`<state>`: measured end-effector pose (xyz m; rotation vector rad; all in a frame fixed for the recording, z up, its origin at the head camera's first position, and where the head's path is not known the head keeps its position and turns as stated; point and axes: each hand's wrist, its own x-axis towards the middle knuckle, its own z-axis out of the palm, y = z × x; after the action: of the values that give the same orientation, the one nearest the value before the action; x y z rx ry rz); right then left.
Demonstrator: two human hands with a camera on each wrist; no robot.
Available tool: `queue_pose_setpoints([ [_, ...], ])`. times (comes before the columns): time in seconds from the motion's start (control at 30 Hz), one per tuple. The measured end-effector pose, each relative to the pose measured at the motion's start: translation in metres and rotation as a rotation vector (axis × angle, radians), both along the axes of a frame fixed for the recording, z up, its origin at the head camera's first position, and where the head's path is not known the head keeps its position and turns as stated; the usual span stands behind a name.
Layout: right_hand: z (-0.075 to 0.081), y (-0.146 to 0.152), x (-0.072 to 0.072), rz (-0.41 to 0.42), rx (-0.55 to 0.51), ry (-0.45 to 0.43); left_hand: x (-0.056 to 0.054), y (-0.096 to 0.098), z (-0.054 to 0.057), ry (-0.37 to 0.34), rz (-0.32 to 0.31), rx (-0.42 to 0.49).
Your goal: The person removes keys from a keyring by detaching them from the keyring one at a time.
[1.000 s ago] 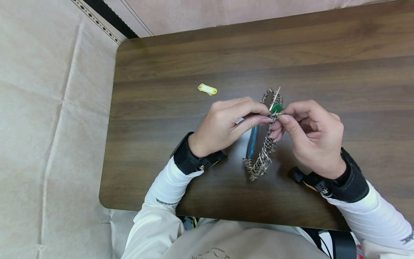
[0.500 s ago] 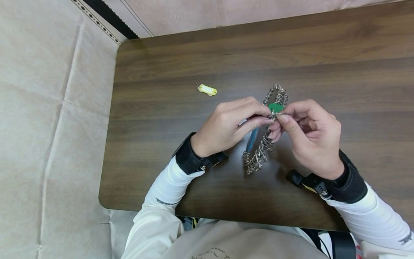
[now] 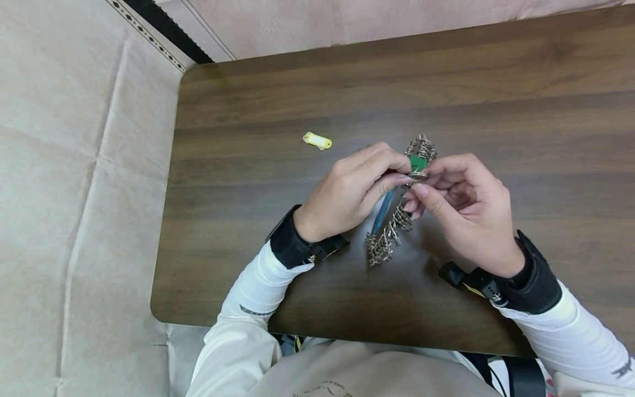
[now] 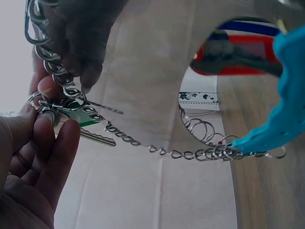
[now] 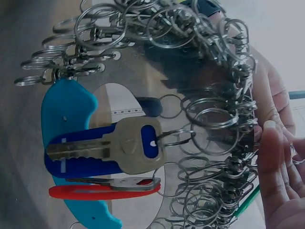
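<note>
A clear key ring holder with a turquoise handle carries many metal rings along its rim, standing on edge between the hands. My left hand pinches a key ring that bears a green key tag; its key shows in the left wrist view. The right hand has thumb and index finger at the same ring, its other fingers curled behind the rim. A key with a blue tag and a red tag hang from other rings. Fingertip contact is partly hidden.
A yellow key tag lies on the brown wooden table, beyond the left hand. The table's rounded left edge borders a pale fabric-covered surface. The person's torso is at the near edge.
The key ring holder has shifted slightly left with both hands. The green tag's key, earlier sticking out upward, no longer shows in the head view. The right thumb and index finger have spread a little.
</note>
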<state>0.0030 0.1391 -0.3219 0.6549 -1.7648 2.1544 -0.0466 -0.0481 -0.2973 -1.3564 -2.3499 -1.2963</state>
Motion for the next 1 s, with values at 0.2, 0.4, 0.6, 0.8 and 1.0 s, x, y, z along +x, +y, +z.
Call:
queue_pose_setpoints([
  [0.2,-0.004,0.000,0.000,-0.039,0.083,0.021,0.001,0.001,-0.002,-0.009,0.000,-0.029],
  [0.4,-0.004,0.003,0.003,-0.110,0.284,0.045,0.002,0.001,-0.007,-0.014,-0.007,-0.047],
  [0.6,-0.006,0.006,0.002,-0.118,0.404,0.078,0.002,0.000,-0.010,-0.015,-0.009,-0.075],
  [0.8,-0.014,0.007,0.002,-0.126,0.488,0.119,0.002,-0.002,-0.017,-0.006,-0.012,-0.092],
  [1.0,-0.019,0.009,-0.001,-0.167,0.541,0.145,-0.001,-0.001,-0.021,-0.008,-0.021,-0.092],
])
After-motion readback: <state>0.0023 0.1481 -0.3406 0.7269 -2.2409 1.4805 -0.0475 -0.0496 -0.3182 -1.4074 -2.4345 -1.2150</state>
